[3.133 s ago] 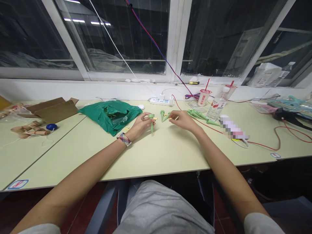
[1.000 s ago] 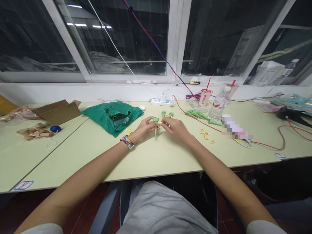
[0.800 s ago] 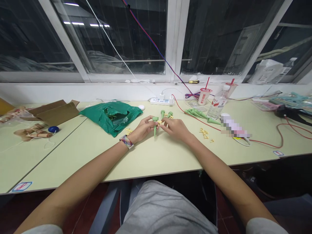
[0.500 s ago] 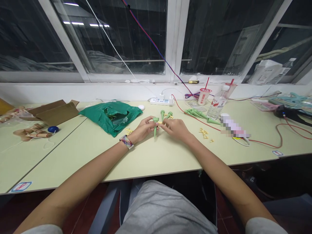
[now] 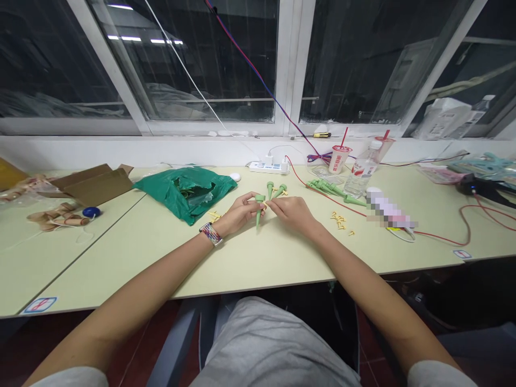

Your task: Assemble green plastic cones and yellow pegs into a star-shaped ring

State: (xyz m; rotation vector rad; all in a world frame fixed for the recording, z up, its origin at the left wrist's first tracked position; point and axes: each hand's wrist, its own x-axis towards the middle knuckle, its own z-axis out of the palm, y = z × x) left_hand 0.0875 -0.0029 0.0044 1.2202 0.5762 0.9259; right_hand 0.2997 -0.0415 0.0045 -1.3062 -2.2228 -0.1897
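Observation:
My left hand (image 5: 242, 213), with a woven watch band at the wrist, is closed around a green watering spike (image 5: 258, 219), its wide cap up and its point down. A small yellow valve (image 5: 265, 206) shows at the spike's side, between my two hands. My right hand (image 5: 293, 210) pinches at that valve with thumb and forefinger; the fingers partly hide it. Just behind the hands, more green spikes (image 5: 270, 189) stand or lean by some yellow pieces (image 5: 284, 192). Other yellow valves (image 5: 339, 219) lie loose right of my right hand, and several (image 5: 215, 216) lie beside my left wrist.
A torn green plastic bag (image 5: 161, 188) lies left of my hands, before a cardboard box (image 5: 94, 185) and a wooden toy with a blue ball (image 5: 91, 213). More green spikes (image 5: 326, 188), a water bottle (image 5: 358, 174), a cup (image 5: 337, 160) and a red cable (image 5: 296, 174) are on the right.
My right fingertips have shifted slightly at the yellow valve, and less of it shows lengthwise. The left hand still holds the spike upright. The whole view has moved a little.

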